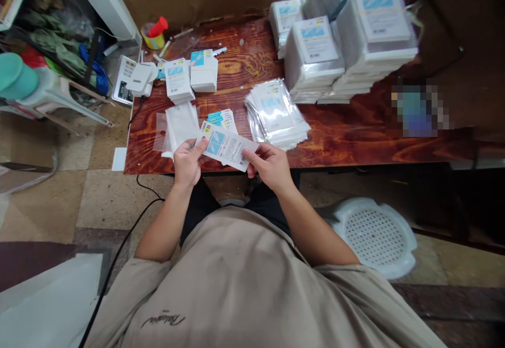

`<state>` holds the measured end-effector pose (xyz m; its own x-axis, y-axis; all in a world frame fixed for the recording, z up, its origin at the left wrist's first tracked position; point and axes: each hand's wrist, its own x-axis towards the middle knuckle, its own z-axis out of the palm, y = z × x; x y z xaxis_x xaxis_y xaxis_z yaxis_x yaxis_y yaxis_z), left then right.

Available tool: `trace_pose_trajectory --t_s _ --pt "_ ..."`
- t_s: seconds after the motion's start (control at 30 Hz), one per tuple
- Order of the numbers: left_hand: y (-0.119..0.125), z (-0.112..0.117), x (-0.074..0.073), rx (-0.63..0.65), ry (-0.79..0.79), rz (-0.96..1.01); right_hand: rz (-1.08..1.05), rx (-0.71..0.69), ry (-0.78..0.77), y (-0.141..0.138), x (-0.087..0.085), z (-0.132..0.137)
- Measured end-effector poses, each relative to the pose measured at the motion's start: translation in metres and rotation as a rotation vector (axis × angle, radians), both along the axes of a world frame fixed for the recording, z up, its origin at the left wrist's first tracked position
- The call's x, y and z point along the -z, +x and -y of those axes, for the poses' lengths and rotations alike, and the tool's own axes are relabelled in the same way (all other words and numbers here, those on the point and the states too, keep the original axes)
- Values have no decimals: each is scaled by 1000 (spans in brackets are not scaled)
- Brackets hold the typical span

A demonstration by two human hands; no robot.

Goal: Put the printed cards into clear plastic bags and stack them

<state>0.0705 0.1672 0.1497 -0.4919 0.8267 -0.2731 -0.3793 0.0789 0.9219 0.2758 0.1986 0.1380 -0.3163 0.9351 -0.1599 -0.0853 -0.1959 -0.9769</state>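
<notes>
A white printed card (225, 147) with a blue picture is held above the table's front edge. My left hand (188, 162) pinches its left end between thumb and fingers. At its right end, my right hand (273, 167) grips with the thumb on top. Beneath and behind the card, several similar cards (221, 118) lie fanned out. Clear plastic bags (182, 122) lie by my left hand. Beyond my right hand is a loose pile of bagged cards (274, 108).
Card stacks (179, 79) stand at the back left, near a scale (125, 80) and a yellow tape roll (153, 36). Tall stacks of bagged cards (313, 48) rise at the back right. Rubber bands (260, 67) lie between. A plastic stool (374, 237) is at the right.
</notes>
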Motion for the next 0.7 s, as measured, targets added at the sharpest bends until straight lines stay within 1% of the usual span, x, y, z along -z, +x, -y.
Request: trace_pose_trajectory --t_s 0.1,0.17,0.3,0.37,0.4,0.43,0.47,0.53,0.57,0.6,0.63,0.7 --pt "3 2 -1 17 30 -8 83 4 41 4 -8 -4" --pt "9 3 1 29 54 -7 88 14 43 -2 -11 -4" --pt "20 6 7 54 107 -29 -57 36 -19 -21 -14 1" --pt "22 9 7 102 103 -43 -104 -21 -39 -24 -12 3" --pt "21 10 7 127 94 -43 -89 -52 -15 -23 -10 3" --pt "21 12 6 153 79 -37 -46 -57 41 -20 -7 3" --pt "20 14 5 184 56 -26 20 -29 126 -18 -4 1" --pt "18 17 4 250 1 -12 166 94 324 -13 4 -4" --pt "17 17 4 281 -24 -11 219 146 401 -11 8 -7" --pt "17 18 4 311 -44 -11 248 169 447 -10 11 -10" --pt "17 18 4 337 -56 -11 253 158 456 -9 14 -12" --pt "16 15 4 362 -70 -15 217 65 408 -7 18 -16"
